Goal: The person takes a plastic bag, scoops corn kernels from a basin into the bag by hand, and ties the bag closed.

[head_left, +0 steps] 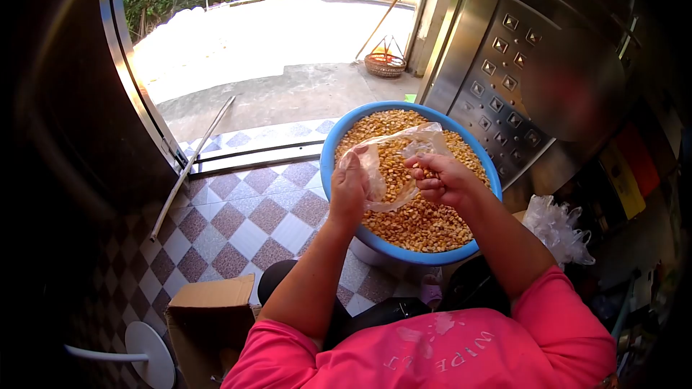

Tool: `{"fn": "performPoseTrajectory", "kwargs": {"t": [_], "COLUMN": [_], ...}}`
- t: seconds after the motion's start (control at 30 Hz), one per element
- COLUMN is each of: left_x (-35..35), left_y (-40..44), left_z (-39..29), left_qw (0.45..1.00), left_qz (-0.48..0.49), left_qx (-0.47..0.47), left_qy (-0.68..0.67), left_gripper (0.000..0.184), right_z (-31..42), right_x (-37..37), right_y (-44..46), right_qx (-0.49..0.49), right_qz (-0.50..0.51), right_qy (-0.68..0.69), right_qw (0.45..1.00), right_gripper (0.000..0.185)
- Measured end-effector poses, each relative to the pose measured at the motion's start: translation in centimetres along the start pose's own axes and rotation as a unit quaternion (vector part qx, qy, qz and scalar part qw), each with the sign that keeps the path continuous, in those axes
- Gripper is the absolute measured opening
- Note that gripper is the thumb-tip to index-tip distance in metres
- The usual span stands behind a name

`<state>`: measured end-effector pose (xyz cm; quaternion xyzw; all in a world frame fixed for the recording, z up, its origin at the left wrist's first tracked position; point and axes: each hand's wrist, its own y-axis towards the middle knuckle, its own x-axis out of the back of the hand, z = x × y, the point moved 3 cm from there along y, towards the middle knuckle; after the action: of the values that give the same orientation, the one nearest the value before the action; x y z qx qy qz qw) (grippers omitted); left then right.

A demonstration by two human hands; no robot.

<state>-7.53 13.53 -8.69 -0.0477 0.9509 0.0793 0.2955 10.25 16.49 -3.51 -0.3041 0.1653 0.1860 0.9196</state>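
Note:
A clear plastic bag [424,135] is spread between my two hands over a wide blue basin [328,166] heaped with yellow corn kernels [422,230]. My left hand [349,191] grips the bag's left edge, thumb up and fingers mostly behind the film. On the other side, my right hand [443,179] is closed, its fingertips pinching at the bag's right side. Kernels show through the bag's mouth; whether any lie inside it I cannot tell.
Beside my right arm lies a bunch of clear plastic bags [559,234]. A cardboard box [209,294] and a white round base [150,356] stand at lower left. A pole [191,166] crosses the doorway floor. Outside sits a wicker basket [386,65]; a metal door [497,86] is at right.

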Motion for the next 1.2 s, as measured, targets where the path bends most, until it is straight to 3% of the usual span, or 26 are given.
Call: {"fn": "performPoseTrajectory", "kwargs": {"t": [0.1, 0.17, 0.23, 0.6, 0.77, 0.9, 1.07, 1.13, 1.2], "left_x": [0.0, 0.0, -0.2, -0.6, -0.5, -0.3, -0.1, -0.2, -0.2], "left_y": [0.1, 0.0, -0.1, -0.5, -0.4, -0.3, -0.2, -0.3, -0.2], "left_z": [0.0, 0.0, -0.2, -1.0, -0.7, -0.5, -0.3, -0.6, -0.5], "left_qw": [1.0, 1.0, 1.0, 1.0, 1.0, 1.0, 1.0, 1.0, 1.0], "left_qz": [0.002, 0.001, -0.009, -0.012, -0.012, -0.005, -0.008, -0.006, -0.008], "left_qx": [-0.002, -0.005, -0.001, 0.006, 0.014, 0.004, 0.002, -0.002, 0.0], "left_qy": [0.001, 0.002, -0.006, -0.003, -0.012, -0.012, 0.003, 0.017, 0.018], "left_gripper": [0.037, 0.037, 0.037, 0.037, 0.036, 0.035, 0.036, 0.037, 0.037], "right_z": [0.6, 0.9, 0.9, 2.6, 2.7, 2.1, 2.1, 1.7, 0.7], "right_x": [-0.8, -1.2, -1.6, 0.0, 0.4, 0.6, 1.6, 2.0, 3.3], "right_y": [2.2, 2.9, 3.3, 3.4, 2.8, 2.1, -0.1, -1.8, -2.8], "right_qx": [-0.024, -0.025, 0.034, 0.176, 0.178, 0.196, 0.324, 0.295, 0.287], "right_qz": [-0.014, 0.046, -0.065, -0.055, -0.04, -0.026, -0.037, -0.078, -0.136], "right_qy": [0.055, 0.077, 0.075, 0.024, -0.111, -0.207, -0.299, -0.357, -0.466], "right_qw": [0.998, 0.996, 0.995, 0.983, 0.977, 0.958, 0.897, 0.883, 0.825], "right_gripper": [0.019, 0.026, 0.029, 0.032, 0.041, 0.038, 0.018, 0.014, 0.013]}}
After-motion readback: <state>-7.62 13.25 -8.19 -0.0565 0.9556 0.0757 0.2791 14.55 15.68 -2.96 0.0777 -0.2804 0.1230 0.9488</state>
